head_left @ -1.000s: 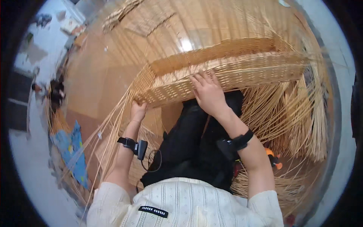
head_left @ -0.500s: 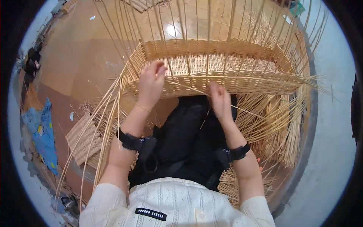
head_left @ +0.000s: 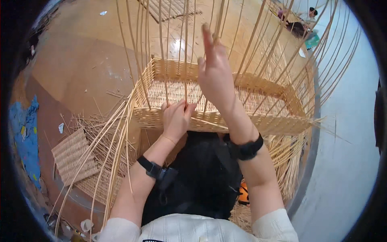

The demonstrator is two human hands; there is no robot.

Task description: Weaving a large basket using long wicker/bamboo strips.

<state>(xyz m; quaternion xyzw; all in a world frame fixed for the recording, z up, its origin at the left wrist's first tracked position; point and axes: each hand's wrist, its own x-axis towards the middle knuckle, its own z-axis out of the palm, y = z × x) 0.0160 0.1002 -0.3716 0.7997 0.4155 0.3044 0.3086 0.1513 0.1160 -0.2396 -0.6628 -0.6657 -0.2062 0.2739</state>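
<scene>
A long rectangular wicker basket (head_left: 278, 123) lies across in front of me, its thin upright stakes (head_left: 160, 44) rising from the walls. My left hand (head_left: 175, 117) grips the near wall's top edge, its fingers curled over the rim and the thumb close beside a stake. From that hand a pale wicker strand (head_left: 209, 123) runs right along the outside of the wall and passes behind my right forearm. My right hand (head_left: 216, 74) is raised above the basket, its fingers apart and pointing up among the stakes. Whether it touches a stake I cannot tell.
Long loose strands (head_left: 107, 149) trail from the basket's left corner. Flat woven panels (head_left: 74, 155) lie at the left, another woven panel (head_left: 173, 10) at the far side. Bundled wicker (head_left: 288, 161) lies right of my legs, by a pale wall (head_left: 342, 141). Someone (head_left: 312, 13) is at far right.
My right hand has left the strand beside the near wall and risen above the basket. My left hand has moved right and closed on the rim. The basket appears lower in view.
</scene>
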